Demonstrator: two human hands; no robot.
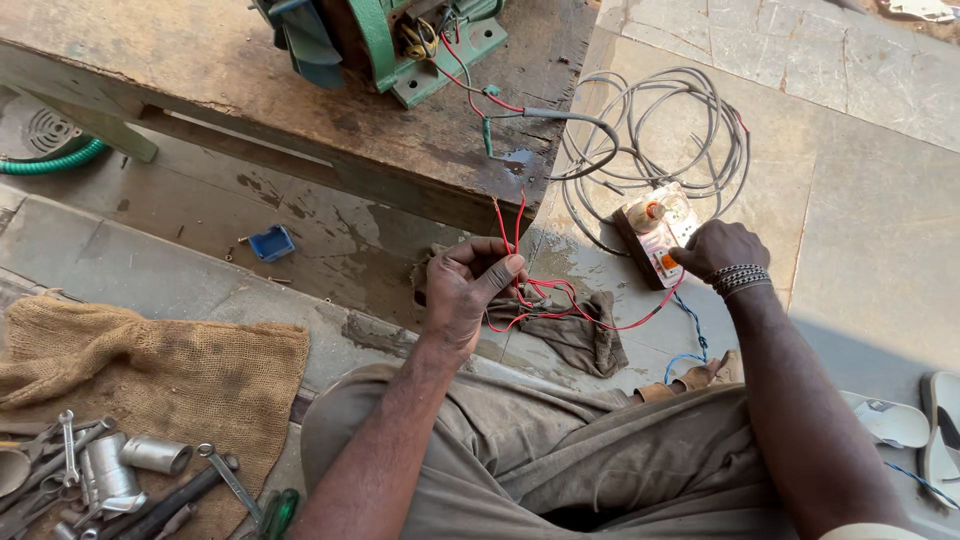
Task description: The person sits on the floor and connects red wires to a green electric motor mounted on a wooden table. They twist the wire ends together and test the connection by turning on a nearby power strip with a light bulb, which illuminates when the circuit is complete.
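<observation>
A bundle of red wires (520,295) is pinched in the left hand (468,290), the grip closed with the thumb pressed over the strands just below the worktop (300,100) edge. From the fist the red wires are seen running up toward a green motor (400,45) standing on the wooden worktop, and looping down over a dark rag (580,335) lying on the stone floor (850,200). The right hand (718,252) is laid on a white switch board (655,235) with an orange lamp, resting on the floor; the fingers are curled onto its lower end, but whether anything is pinched there cannot be told. A beaded band is worn at that wrist. A coil of grey cable (650,130) is spread on the floor just behind the board. At the lower left, spanners and sockets (110,470) are scattered on a piece of burlap (150,370). A small blue tray (272,242) is seen on the floor under the worktop, and a green hose (50,160) lies at the far left.
</observation>
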